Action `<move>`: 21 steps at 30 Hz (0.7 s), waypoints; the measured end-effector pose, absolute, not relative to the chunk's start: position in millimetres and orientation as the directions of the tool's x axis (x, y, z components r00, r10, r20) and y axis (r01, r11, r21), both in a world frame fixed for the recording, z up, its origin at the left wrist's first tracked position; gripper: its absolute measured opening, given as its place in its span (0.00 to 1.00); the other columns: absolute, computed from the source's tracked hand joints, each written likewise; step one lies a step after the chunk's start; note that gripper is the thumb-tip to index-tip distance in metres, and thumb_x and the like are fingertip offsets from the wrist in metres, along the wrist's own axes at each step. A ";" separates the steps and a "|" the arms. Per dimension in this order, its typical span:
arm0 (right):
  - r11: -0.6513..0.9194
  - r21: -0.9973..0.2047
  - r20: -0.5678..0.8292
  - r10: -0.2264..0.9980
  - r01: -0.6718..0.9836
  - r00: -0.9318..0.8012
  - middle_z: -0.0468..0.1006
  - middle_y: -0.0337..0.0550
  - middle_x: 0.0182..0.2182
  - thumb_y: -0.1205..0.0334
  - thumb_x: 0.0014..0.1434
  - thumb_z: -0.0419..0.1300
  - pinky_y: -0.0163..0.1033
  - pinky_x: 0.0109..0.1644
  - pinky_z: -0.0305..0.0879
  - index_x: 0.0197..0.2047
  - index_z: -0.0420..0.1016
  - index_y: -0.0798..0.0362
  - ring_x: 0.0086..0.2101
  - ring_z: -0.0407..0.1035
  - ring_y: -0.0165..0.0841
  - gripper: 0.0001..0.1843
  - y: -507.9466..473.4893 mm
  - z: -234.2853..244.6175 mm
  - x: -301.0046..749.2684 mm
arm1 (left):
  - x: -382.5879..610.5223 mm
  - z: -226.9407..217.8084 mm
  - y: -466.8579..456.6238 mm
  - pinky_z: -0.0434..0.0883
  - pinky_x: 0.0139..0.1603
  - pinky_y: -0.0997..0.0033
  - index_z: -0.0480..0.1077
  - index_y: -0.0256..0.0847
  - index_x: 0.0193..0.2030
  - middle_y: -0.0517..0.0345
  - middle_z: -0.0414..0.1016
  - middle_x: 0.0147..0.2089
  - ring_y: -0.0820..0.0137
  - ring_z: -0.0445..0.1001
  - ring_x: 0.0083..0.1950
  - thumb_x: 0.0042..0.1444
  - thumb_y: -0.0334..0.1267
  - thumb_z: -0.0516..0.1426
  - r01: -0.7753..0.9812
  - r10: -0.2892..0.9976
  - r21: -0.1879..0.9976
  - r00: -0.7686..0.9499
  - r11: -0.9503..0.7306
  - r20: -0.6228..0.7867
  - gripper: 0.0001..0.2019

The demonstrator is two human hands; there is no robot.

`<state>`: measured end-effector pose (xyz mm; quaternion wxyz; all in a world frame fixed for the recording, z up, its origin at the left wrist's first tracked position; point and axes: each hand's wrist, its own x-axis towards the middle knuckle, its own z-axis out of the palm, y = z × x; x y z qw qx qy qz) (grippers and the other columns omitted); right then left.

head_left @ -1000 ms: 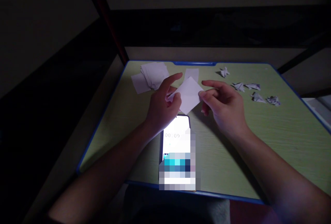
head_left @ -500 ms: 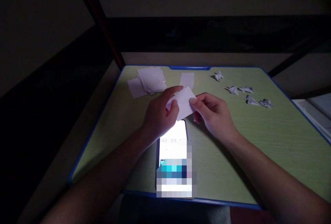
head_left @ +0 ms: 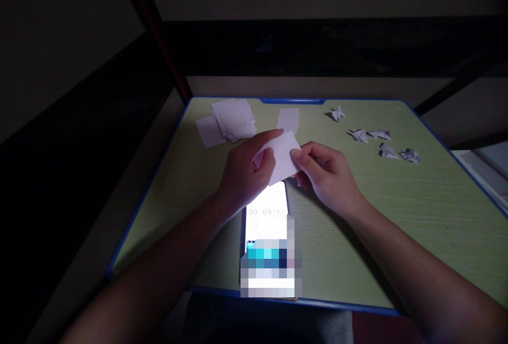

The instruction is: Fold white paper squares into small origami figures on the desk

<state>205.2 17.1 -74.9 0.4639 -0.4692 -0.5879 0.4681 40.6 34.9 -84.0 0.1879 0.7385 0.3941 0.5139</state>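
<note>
A small white sheet of paper [head_left: 283, 159] is held up between my hands, tilted, above the top end of a lit phone [head_left: 265, 201]. My left hand [head_left: 248, 166] grips its left side, with the thumb on the near face and the index finger along the upper edge. My right hand [head_left: 325, 174] pinches the right edge, thumb on top and fingers behind. The sheet hides part of what lies beyond it. On the phone a timer shows digits; its lower part is blurred out.
A stack of white paper sheets [head_left: 234, 119] lies at the back left of the green table [head_left: 397, 217]. One single sheet [head_left: 288, 118] rests behind my hands. Several small folded paper figures [head_left: 359, 135] are at the back right. A blue rim [head_left: 146, 190] edges the table.
My hands keep hold of the sheet in nearly the same pose; the left thumb has shifted very slightly. The whole view has moved a little.
</note>
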 end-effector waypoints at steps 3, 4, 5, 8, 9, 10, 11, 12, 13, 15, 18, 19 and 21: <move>0.121 -0.989 0.109 0.986 0.090 -0.124 0.65 0.32 0.14 0.51 0.59 0.59 0.32 0.18 0.49 0.25 0.67 0.53 0.15 0.57 0.22 0.17 17.6 -75.0 204.7 | 41.7 -83.0 34.3 0.75 0.45 0.73 0.72 0.39 0.50 0.54 0.78 0.48 0.70 0.77 0.45 0.55 0.29 0.53 0.365 0.798 0.717 0.150 -0.593 0.584 0.16; 0.117 -0.990 0.107 0.987 0.082 -0.124 0.65 0.32 0.14 0.51 0.59 0.60 0.32 0.18 0.49 0.25 0.67 0.53 0.15 0.57 0.22 0.17 17.7 -74.8 204.4 | 42.2 -82.1 34.0 0.75 0.45 0.72 0.72 0.39 0.50 0.54 0.79 0.48 0.70 0.77 0.45 0.55 0.30 0.53 0.345 0.816 0.744 0.143 -0.571 0.560 0.16; 0.116 -0.990 0.105 0.987 0.078 -0.124 0.66 0.32 0.14 0.51 0.59 0.60 0.32 0.18 0.49 0.25 0.67 0.53 0.15 0.57 0.22 0.17 17.8 -74.6 204.2 | 42.6 -81.1 33.8 0.76 0.44 0.72 0.72 0.39 0.49 0.54 0.79 0.48 0.70 0.77 0.44 0.55 0.30 0.54 0.313 0.838 0.780 0.137 -0.542 0.528 0.15; 0.127 -0.989 0.118 0.986 0.071 -0.120 0.66 0.32 0.14 0.51 0.58 0.61 0.32 0.18 0.50 0.25 0.68 0.53 0.15 0.58 0.22 0.17 17.8 -73.3 203.9 | 43.6 -77.5 33.5 0.77 0.39 0.74 0.73 0.37 0.48 0.53 0.79 0.47 0.70 0.78 0.43 0.55 0.32 0.54 0.176 0.900 0.884 0.142 -0.433 0.412 0.14; 0.132 -0.989 0.124 0.985 0.067 -0.117 0.67 0.32 0.14 0.51 0.58 0.61 0.32 0.18 0.50 0.25 0.68 0.53 0.15 0.58 0.22 0.16 17.7 -72.9 204.0 | 43.7 -76.6 33.5 0.77 0.36 0.75 0.73 0.37 0.48 0.53 0.79 0.46 0.71 0.78 0.41 0.55 0.32 0.54 0.138 0.912 0.905 0.148 -0.403 0.383 0.14; 0.132 -0.989 0.124 0.985 0.061 -0.116 0.67 0.32 0.14 0.52 0.58 0.61 0.32 0.18 0.50 0.25 0.68 0.53 0.15 0.57 0.22 0.16 17.7 -72.5 204.3 | 43.9 -75.9 33.5 0.76 0.33 0.76 0.73 0.37 0.48 0.53 0.80 0.44 0.71 0.78 0.40 0.54 0.33 0.54 0.112 0.920 0.919 0.154 -0.378 0.360 0.15; 0.128 -0.990 0.121 0.986 0.054 -0.115 0.66 0.32 0.14 0.52 0.58 0.61 0.32 0.17 0.50 0.25 0.68 0.53 0.15 0.57 0.23 0.16 17.6 -72.1 204.6 | 44.1 -75.5 33.5 0.76 0.30 0.76 0.73 0.37 0.48 0.54 0.80 0.43 0.72 0.78 0.37 0.54 0.33 0.54 0.097 0.926 0.928 0.162 -0.360 0.342 0.15; 0.123 -0.991 0.117 0.987 0.045 -0.111 0.66 0.32 0.13 0.53 0.58 0.61 0.32 0.17 0.50 0.25 0.68 0.53 0.14 0.57 0.23 0.15 17.6 -71.9 205.0 | 44.4 -75.5 33.4 0.75 0.27 0.77 0.73 0.38 0.49 0.55 0.80 0.42 0.72 0.77 0.35 0.54 0.33 0.54 0.091 0.929 0.933 0.165 -0.348 0.330 0.16; 0.118 -0.992 0.113 0.988 0.038 -0.106 0.66 0.32 0.13 0.53 0.59 0.61 0.32 0.17 0.50 0.26 0.68 0.53 0.14 0.57 0.23 0.15 17.7 -71.7 205.4 | 44.7 -75.7 33.2 0.74 0.26 0.78 0.72 0.39 0.49 0.55 0.80 0.41 0.73 0.77 0.33 0.54 0.33 0.54 0.091 0.932 0.936 0.166 -0.340 0.323 0.16; 0.113 -0.993 0.110 0.990 0.027 -0.092 0.66 0.31 0.13 0.54 0.59 0.61 0.32 0.17 0.50 0.26 0.68 0.52 0.14 0.58 0.23 0.14 17.8 -71.6 206.1 | 45.8 -76.6 32.7 0.74 0.25 0.78 0.72 0.41 0.50 0.56 0.80 0.42 0.73 0.76 0.33 0.54 0.32 0.54 0.096 0.932 0.935 0.160 -0.342 0.325 0.17; 0.108 -0.994 0.107 0.991 0.019 -0.079 0.66 0.31 0.12 0.55 0.59 0.60 0.32 0.17 0.50 0.26 0.69 0.52 0.14 0.57 0.23 0.13 18.0 -71.8 206.4 | 47.5 -78.3 32.3 0.75 0.28 0.77 0.72 0.40 0.51 0.56 0.79 0.44 0.73 0.77 0.35 0.53 0.31 0.55 0.106 0.929 0.927 0.131 -0.359 0.345 0.18; 0.106 -0.994 0.104 0.991 0.020 -0.079 0.66 0.31 0.12 0.56 0.59 0.60 0.32 0.17 0.50 0.25 0.69 0.52 0.14 0.57 0.23 0.13 18.0 -71.8 206.2 | 47.9 -78.7 32.4 0.76 0.29 0.77 0.72 0.40 0.51 0.56 0.80 0.44 0.73 0.77 0.35 0.53 0.31 0.55 0.111 0.930 0.926 0.127 -0.360 0.346 0.18; 0.110 -0.994 0.108 0.991 0.024 -0.081 0.66 0.31 0.12 0.56 0.59 0.60 0.32 0.17 0.49 0.25 0.69 0.52 0.14 0.57 0.23 0.13 17.9 -71.7 205.7 | 48.3 -79.3 32.9 0.77 0.31 0.76 0.72 0.40 0.50 0.56 0.80 0.44 0.72 0.77 0.36 0.53 0.30 0.55 0.124 0.929 0.924 0.125 -0.362 0.348 0.17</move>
